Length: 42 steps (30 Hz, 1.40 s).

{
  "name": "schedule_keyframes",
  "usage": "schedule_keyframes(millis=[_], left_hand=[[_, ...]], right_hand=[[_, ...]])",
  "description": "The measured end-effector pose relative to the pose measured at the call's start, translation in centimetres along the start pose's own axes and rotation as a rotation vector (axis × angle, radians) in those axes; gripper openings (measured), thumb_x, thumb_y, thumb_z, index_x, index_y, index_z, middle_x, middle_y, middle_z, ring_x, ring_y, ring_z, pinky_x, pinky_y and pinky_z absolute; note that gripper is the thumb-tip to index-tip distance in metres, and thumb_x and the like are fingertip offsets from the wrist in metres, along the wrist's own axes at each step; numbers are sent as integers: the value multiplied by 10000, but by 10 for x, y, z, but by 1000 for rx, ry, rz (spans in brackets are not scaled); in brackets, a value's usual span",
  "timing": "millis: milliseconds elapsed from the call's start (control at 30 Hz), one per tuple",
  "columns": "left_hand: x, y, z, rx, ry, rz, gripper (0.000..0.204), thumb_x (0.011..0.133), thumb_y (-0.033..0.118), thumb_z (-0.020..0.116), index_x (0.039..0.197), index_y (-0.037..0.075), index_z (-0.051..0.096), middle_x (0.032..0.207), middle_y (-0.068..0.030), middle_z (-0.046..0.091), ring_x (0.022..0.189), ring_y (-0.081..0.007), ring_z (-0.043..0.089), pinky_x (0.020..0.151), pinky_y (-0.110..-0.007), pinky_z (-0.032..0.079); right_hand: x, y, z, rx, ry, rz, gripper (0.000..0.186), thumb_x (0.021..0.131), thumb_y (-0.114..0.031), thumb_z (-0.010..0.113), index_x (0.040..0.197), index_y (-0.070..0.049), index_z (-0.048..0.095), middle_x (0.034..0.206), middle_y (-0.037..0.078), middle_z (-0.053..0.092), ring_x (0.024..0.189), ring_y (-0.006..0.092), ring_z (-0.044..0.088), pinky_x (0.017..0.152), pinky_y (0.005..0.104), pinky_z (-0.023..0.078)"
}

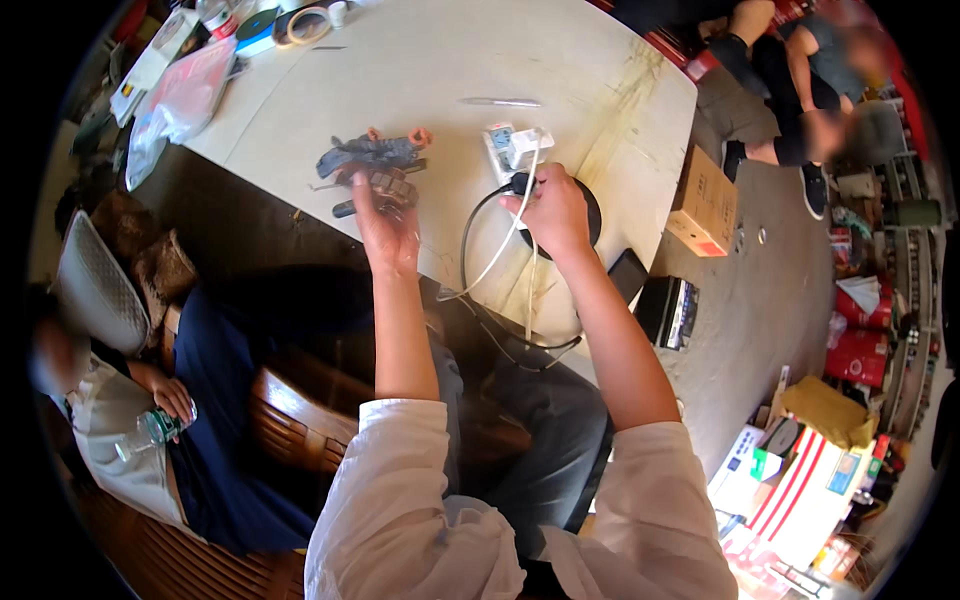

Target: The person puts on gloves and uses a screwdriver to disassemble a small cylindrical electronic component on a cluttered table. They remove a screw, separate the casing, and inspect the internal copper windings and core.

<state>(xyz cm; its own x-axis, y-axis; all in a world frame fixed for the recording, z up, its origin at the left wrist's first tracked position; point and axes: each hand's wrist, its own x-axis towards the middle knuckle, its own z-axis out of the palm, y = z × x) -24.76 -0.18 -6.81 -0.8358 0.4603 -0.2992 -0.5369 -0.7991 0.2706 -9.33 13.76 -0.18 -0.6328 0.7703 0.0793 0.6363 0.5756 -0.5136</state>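
Note:
My left hand [390, 235] is closed around a small brown, blocky thing [392, 190] at the table's near edge; its exact kind I cannot make out. Right behind it lies a jagged grey piece with orange ends [375, 152], and whether the two are joined is unclear. To the right, my right hand [560, 212] pinches a black plug [521, 184] at the near end of a white power strip [496, 138]. How far the plug sits in the strip is hidden. A white charger [528, 147] with a white cable sits on the strip. Beneath my right hand is a black round object [592, 218].
A pen-like tool [500, 102] lies beyond the strip on the white table [400, 60]. Cables loop over the near edge. A black phone [627, 274] rests by my right forearm. A seated person holding a bottle [155, 430] is at left. A cardboard box [704, 203] stands right.

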Motion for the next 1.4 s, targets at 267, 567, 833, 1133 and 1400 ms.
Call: schedule_keyframes(millis=[267, 567, 833, 1133, 1400], left_hand=[[13, 12, 28, 698, -90, 41, 317, 826, 95, 638, 1129, 36, 570, 834, -19, 589, 632, -82, 519, 540, -238, 420], [38, -27, 5, 1657, -88, 411, 611, 562, 238, 850, 1023, -43, 563, 1026, -230, 555, 961, -333, 556, 802, -382, 473], [-4, -62, 30, 1703, 85, 634, 954, 580, 264, 855, 1283, -95, 320, 1277, -310, 376, 1127, -456, 423, 954, -469, 379], [-3, -56, 63, 1626, -486, 1007, 245, 717, 14, 668, 956, 62, 644, 1027, -124, 581, 983, -335, 510, 864, -418, 420], [40, -117, 84, 1968, -926, 372, 357, 658, 181, 790, 967, 50, 668, 975, -151, 607, 931, -336, 574, 813, -397, 472]], right_hand=[[13, -11, 21, -92, 69, 26, 583, 661, -408, 799, 897, 32, 498, 803, 250, 632, 806, 407, 634, 697, 456, 503], [63, 5, 11, -84, 15, 59, 519, 695, -373, 776, 936, 24, 544, 878, 236, 656, 851, 390, 638, 743, 439, 510], [75, 35, 7, 53, -46, 150, 464, 715, -273, 778, 987, 25, 548, 844, 193, 669, 772, 307, 671, 679, 387, 529], [68, 72, 2, 176, -29, 83, 487, 660, -182, 785, 1016, 63, 559, 811, 158, 660, 746, 276, 657, 662, 338, 523], [39, 27, 15, -252, 78, 226, 496, 661, -422, 721, 925, -12, 635, 972, 190, 611, 1005, 341, 548, 869, 408, 452]])
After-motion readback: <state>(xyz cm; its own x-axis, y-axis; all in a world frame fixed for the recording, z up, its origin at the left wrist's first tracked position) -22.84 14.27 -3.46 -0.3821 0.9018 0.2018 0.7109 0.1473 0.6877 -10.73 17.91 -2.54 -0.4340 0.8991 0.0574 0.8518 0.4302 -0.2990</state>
